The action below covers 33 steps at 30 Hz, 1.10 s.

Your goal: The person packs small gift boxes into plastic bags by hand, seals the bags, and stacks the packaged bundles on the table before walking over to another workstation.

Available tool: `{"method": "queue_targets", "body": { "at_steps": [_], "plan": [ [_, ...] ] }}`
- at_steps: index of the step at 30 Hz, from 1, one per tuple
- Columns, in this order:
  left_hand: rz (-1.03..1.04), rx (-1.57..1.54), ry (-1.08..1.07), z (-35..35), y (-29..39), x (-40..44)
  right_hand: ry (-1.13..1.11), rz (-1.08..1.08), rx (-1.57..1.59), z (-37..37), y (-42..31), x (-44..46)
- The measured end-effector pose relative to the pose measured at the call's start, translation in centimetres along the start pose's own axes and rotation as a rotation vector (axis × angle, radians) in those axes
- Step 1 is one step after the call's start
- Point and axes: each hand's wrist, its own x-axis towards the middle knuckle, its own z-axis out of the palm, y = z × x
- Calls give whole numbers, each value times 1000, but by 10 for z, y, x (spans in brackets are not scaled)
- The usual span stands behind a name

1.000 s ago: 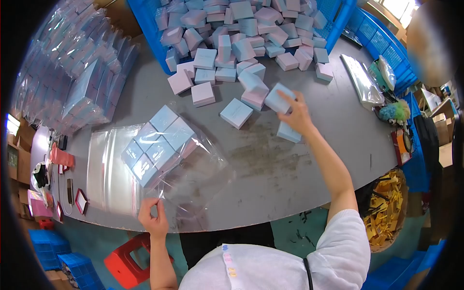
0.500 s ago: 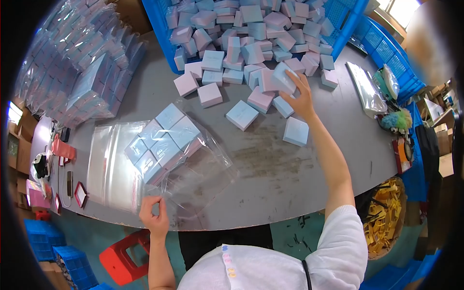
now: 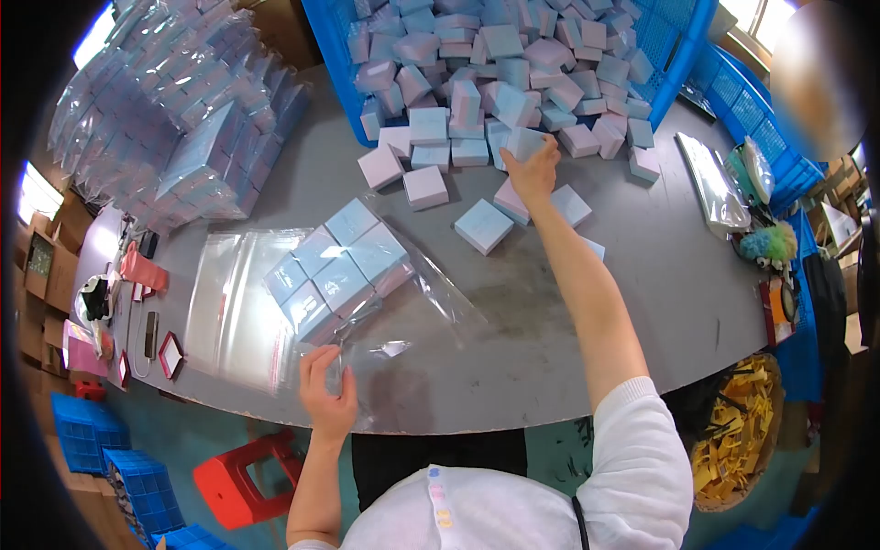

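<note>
Your right hand (image 3: 534, 172) is gripping a box (image 3: 524, 144) at far centre. Well apart, your left hand (image 3: 328, 394) is touching the near end of a bag (image 3: 417, 298); whether pinching, I cannot tell. Six boxes (image 3: 342, 280) are lying inside, left of centre. Beyond, a crate (image 3: 341, 78) is holding more.

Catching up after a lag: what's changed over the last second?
The right hand moved left and outward, now grasping a pale box by the pile; its first box seems left on the table. The left hand opened from its pinch. The bagged boxes and blue crate stayed put.
</note>
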Motion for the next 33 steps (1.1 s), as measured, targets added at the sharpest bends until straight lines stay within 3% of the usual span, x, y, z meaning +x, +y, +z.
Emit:
{"method": "queue_targets", "body": {
  "at_steps": [2,6,9,11,13,14,17,19,20,22,23,25,29,30,32,33],
  "plan": [
    [17,4,18,1,-4,0,-38,271,-36,2,-18,6],
    [-11,2,16,-3,-4,-5,12,258,-82,10,-15,9],
    [51,44,32,-5,7,1,48,213,131,-16,-3,10],
    [128,204,-46,-2,11,12,149,-109,247,-29,-2,5],
    [196,226,-84,7,1,17,-318,162,783,-83,-58,-35],
    [204,132,-61,12,-5,21,-503,121,779,-105,-74,-64],
    [164,-59,46,22,-4,28,-1029,-132,779,-153,-114,-153],
    [121,-166,115,24,3,29,-1117,-477,636,-157,-141,-203],
    [156,-180,136,23,7,30,-1120,-474,635,-149,-148,-221],
    [192,-199,153,20,9,25,-815,-550,168,-124,-147,-257],
    [240,-184,140,20,8,23,-813,-549,164,-109,-145,-262],
    [291,-171,133,23,4,20,-454,-406,12,-76,-146,-248],
    [280,-148,84,32,-2,9,-373,-449,-108,-99,-171,-242],
    [254,-162,88,32,-3,10,-366,-453,-112,-104,-169,-252],
    [267,-173,82,30,-4,10,-348,-236,366,-110,-157,-272],
    [274,-181,65,30,-4,8,-348,-237,357,-107,-150,-269]
  ]
}}
